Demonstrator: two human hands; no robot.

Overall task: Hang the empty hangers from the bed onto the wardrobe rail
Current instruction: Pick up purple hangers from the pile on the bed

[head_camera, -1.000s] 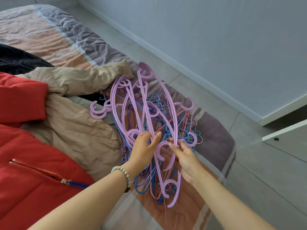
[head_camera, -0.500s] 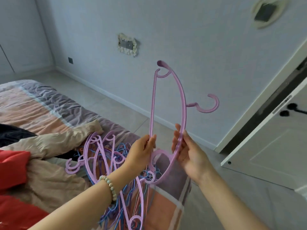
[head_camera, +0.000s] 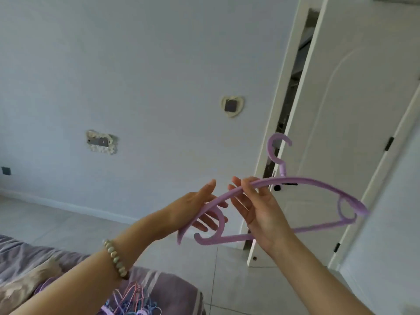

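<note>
Head view has swung up off the bed (head_camera: pixel 172 289) and round toward a white door (head_camera: pixel 352 110). A second ago both hands were down in the pile of hangers (head_camera: pixel 134 303), which now shows only at the bottom edge, lying on the bed. One purple hanger (head_camera: pixel 318 181) has been lifted clear of it. Half a second ago it stood on end with its hook pointing sideways; now it lies nearly level in the air with the hook (head_camera: pixel 278 146) uppermost, the way it must sit on a rail.

The right hand (head_camera: pixel 261 212) grips the hanger's top arm, fingers curled over it and thumb beneath. The left hand (head_camera: pixel 195 208) has let go its earlier pinch: its fingers lie straight behind the hanger's left shoulder, touching it or just beside it, I cannot tell which.

So the pick is done and the hanger is oriented. What remains, by my reading, is the carry. No wardrobe rail is in view, and whether the dark gap (head_camera: pixel 293 87) beside the door leads to it cannot be told
</note>
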